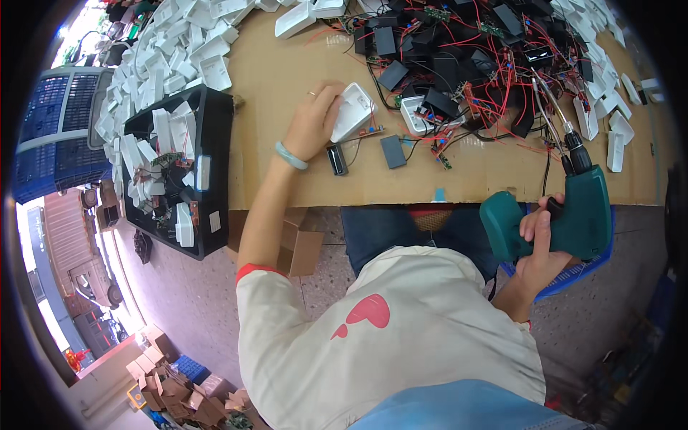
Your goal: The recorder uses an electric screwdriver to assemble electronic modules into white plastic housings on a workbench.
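Note:
My left hand (318, 118) grips the left side of a white plastic case (356, 111), tilted on the cardboard-covered table with its hollow side showing. Close below that case are a small circuit board (371, 132) and a black box-shaped part (337, 160) with a thin wire. A dark grey block (393, 152) lies just to their right. My right hand (541, 247) is wrapped around the handle of a green soldering gun (588, 208), with a finger near its black trigger. The gun's long metal tip and feed tube point away from me, toward a heap of wired parts.
A tangle of black boxes, red wires and boards (459, 64) covers the far right. White cases (183, 50) pile up at the far left. A black crate (215, 179) with cases and boards stands left of the table (287, 193). A blue basket (573, 279) sits below the gun.

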`<action>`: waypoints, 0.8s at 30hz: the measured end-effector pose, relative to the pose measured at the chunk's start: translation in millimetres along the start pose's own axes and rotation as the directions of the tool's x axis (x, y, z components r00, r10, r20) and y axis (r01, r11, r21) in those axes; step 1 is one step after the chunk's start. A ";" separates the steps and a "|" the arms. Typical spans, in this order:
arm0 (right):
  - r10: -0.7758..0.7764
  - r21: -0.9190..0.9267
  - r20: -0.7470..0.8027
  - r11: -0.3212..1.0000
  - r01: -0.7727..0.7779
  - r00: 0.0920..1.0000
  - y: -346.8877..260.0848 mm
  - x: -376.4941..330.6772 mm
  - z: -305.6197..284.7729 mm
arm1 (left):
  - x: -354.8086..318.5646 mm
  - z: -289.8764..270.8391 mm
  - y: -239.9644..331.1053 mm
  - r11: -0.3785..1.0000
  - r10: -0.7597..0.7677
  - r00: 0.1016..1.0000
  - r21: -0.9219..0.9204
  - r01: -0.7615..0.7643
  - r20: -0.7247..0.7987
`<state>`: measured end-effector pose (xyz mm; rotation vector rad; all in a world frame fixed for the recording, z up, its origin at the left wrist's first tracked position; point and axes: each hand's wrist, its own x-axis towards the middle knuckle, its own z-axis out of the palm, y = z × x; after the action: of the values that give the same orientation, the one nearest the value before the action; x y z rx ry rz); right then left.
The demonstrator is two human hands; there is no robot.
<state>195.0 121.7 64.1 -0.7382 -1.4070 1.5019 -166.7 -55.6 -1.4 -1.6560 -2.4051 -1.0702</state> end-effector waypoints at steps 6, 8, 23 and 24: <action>-0.003 -0.020 -0.012 1.000 0.003 1.000 -1.4 -4.2 0.7 | 13.4 -11.5 14.8 0.778 0.269 0.947 0.540 -0.321 0.175; -0.012 -0.029 -0.014 1.000 0.012 1.000 -1.8 -2.5 0.6 | 2.9 -7.3 18.3 0.831 0.260 0.953 0.466 -0.303 0.157; 0.067 0.007 0.061 0.998 -0.067 0.996 2.4 -13.2 10.3 | -3.7 25.5 72.1 0.952 -0.176 0.879 0.151 0.267 -0.442; 0.082 0.005 0.095 0.997 -0.083 0.992 1.8 -13.5 11.5 | -2.2 26.4 69.8 0.952 -0.175 0.878 0.152 0.267 -0.445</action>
<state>189.7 104.8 62.1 -0.7360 -1.4548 1.6247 -98.5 -29.2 13.5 -0.9705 -2.3433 -1.0301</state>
